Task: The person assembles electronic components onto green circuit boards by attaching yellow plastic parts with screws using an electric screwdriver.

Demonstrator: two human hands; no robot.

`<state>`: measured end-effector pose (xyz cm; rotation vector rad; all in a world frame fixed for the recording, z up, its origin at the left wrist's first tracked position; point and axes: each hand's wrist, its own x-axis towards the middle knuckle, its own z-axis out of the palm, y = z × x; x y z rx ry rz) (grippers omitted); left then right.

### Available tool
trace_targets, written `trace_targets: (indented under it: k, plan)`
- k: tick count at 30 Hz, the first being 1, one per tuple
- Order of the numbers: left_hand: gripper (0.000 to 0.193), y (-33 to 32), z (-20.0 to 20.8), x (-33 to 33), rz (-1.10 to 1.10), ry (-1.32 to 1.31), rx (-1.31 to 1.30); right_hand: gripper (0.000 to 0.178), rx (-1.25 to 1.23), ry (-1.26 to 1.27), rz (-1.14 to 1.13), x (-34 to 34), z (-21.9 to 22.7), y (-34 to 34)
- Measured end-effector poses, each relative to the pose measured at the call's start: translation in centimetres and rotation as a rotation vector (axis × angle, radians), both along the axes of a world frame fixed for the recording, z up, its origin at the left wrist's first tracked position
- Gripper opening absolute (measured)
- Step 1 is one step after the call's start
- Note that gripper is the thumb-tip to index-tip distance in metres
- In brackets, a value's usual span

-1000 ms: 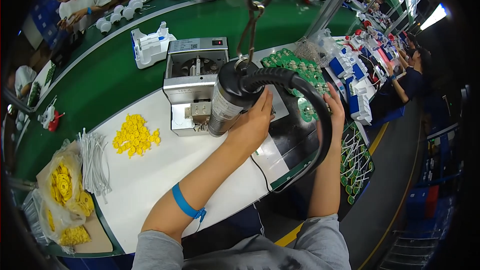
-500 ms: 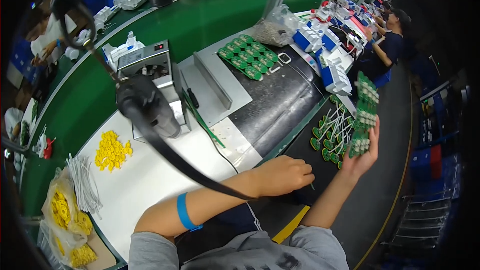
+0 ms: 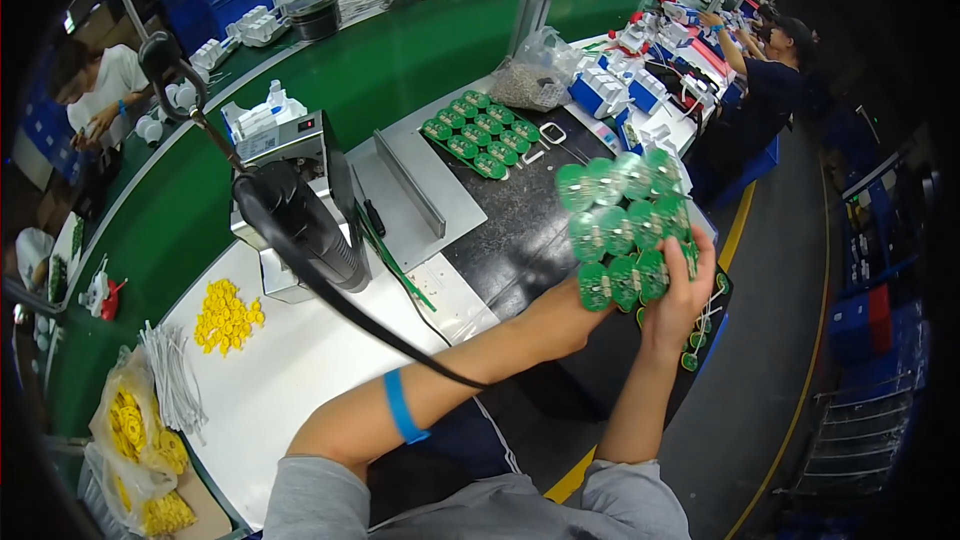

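Note:
My right hand (image 3: 676,295) grips a green circuit board panel (image 3: 603,230) made of round boards in rows, thumb on its near face. The panel is raised and tilted, its round boards facing me. My left hand (image 3: 562,322) is at the panel's lower left edge; its fingers are hidden behind the panel, so whether it touches the panel cannot be seen. Partly covered by my right hand and the panel, small round green boards with white wires (image 3: 690,360) lie on the dark bench. Another green panel (image 3: 482,132) rests flat farther back.
A metal machine (image 3: 290,155) stands at left behind a black hose nozzle (image 3: 300,225). Yellow parts (image 3: 228,315), white wires (image 3: 172,375) and a plastic bag (image 3: 130,420) lie at left. Blue and white housings (image 3: 600,90) sit at back right. Co-workers sit beyond the green conveyor (image 3: 430,35) and at right.
My right hand has brought the panel leftward and turned it from nearly edge-on to facing me. My left hand has moved up to the panel's edge, its fingers now hidden.

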<state>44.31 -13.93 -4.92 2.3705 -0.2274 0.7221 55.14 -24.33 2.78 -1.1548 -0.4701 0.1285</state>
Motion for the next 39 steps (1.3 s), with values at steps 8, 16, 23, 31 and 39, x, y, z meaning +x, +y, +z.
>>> trace_targets:
  k: [8,16,23,31,39]
  plan:
    - [0.065,6.9,7.8,-11.4,-0.235,-0.188,-1.661,0.029,-0.258,-0.037,0.331,-4.6,1.2,9.9]
    - [0.053,10.9,9.8,-15.5,0.273,-0.199,-1.260,0.073,-0.527,-1.136,0.506,-13.9,4.8,12.8]
    - [0.062,11.3,4.6,-16.5,0.706,-0.363,-0.794,0.029,-0.211,-0.475,0.377,-13.6,3.2,18.4]
    - [0.088,12.2,-1.4,-16.5,0.747,-0.141,-0.584,0.026,-0.241,-0.450,0.315,-14.4,-1.1,21.4]
    - [0.095,12.4,-2.4,-17.2,0.647,-0.137,-0.740,0.028,-0.274,-0.823,0.123,-15.5,-2.6,21.3]
